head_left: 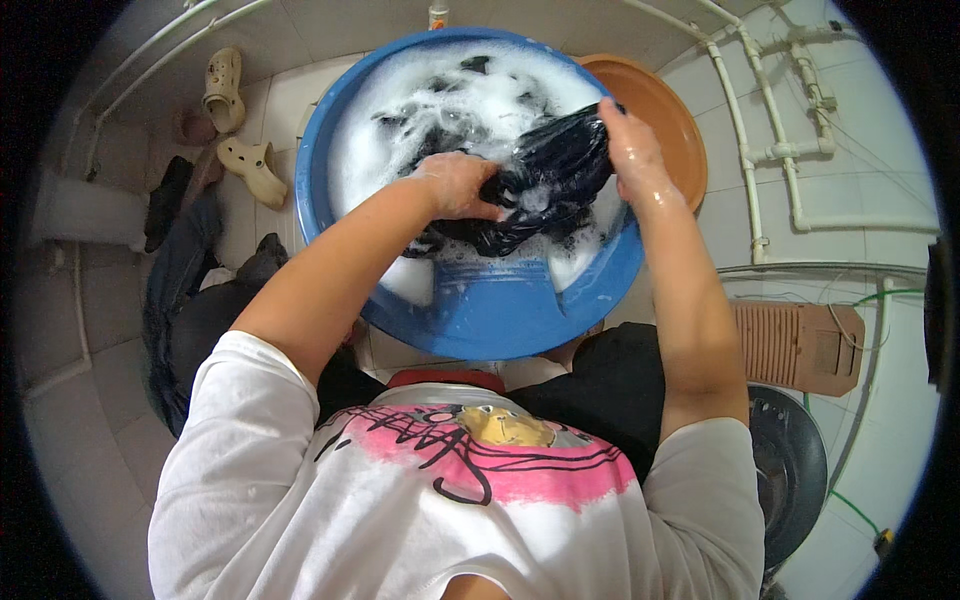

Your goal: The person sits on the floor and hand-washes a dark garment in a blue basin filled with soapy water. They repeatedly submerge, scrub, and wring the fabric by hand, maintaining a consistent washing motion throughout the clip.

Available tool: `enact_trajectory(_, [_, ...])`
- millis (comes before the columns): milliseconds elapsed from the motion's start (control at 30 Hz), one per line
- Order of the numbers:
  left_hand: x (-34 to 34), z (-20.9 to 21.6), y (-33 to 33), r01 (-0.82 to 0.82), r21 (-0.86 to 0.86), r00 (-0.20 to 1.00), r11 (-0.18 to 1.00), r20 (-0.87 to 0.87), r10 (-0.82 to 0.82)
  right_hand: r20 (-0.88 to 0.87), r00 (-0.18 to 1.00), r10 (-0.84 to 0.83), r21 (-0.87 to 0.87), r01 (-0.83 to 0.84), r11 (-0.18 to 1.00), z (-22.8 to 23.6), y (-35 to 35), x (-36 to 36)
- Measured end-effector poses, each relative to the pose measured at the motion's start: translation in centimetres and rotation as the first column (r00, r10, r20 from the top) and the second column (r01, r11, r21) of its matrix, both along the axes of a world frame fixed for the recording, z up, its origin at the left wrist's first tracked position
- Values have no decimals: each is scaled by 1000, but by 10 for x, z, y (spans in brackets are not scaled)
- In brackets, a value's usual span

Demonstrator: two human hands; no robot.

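A wet dark garment [560, 165] is stretched between my two hands over a blue basin [490, 325]. My right hand [632, 150] grips its upper right end near the basin's right rim. Lower and to the left, my left hand [460, 185] is closed on the cloth, thumb pointing right. White suds [375, 165] fill most of the basin, and more dark fabric [430, 135] shows through them. The garment's lower part hangs into the foam. Suds cling to both hands. The basin's near side has a sloping ribbed washing surface, partly wet.
An orange basin [680, 120] stands behind the blue one at right. Two cream clogs [250, 170] lie at left, near a heap of dark clothes [185, 260]. At right are a brown washboard [795, 345], a black basin [790, 470] and white wall pipes [745, 150].
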State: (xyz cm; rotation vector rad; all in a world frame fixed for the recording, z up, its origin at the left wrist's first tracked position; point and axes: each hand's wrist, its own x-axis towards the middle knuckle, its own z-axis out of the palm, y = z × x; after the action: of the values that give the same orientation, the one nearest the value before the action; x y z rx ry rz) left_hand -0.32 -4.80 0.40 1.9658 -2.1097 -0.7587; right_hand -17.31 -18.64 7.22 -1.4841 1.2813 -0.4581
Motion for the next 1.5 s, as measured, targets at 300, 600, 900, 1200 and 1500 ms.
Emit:
enact_trajectory(300, [38, 78, 33, -110, 90, 730, 990, -669, 142, -348, 847, 401, -311, -508, 803, 2, -5, -42])
enact_trajectory(600, [5, 104, 32, 60, 129, 268, 990, -957, 109, -376, 554, 743, -628, -742, 236, -3, 33, -17])
enact_trajectory(900, [51, 25, -5, -211, 278, 938, 937, -212, 274, 41, 906, 420, -88, -416, 905, -33, -19, -10])
enact_trajectory(1200, [27, -36, -19, -534, 361, 237, 764, -804, 545, -760, 414, 501, 150, -638, 755, -121, -21, 27])
enact_trajectory(1500, [41, -72, -25, -467, 479, 350, 743, -672, 653, -852, 490, 182, -126, -529, 839, -179, -26, -11])
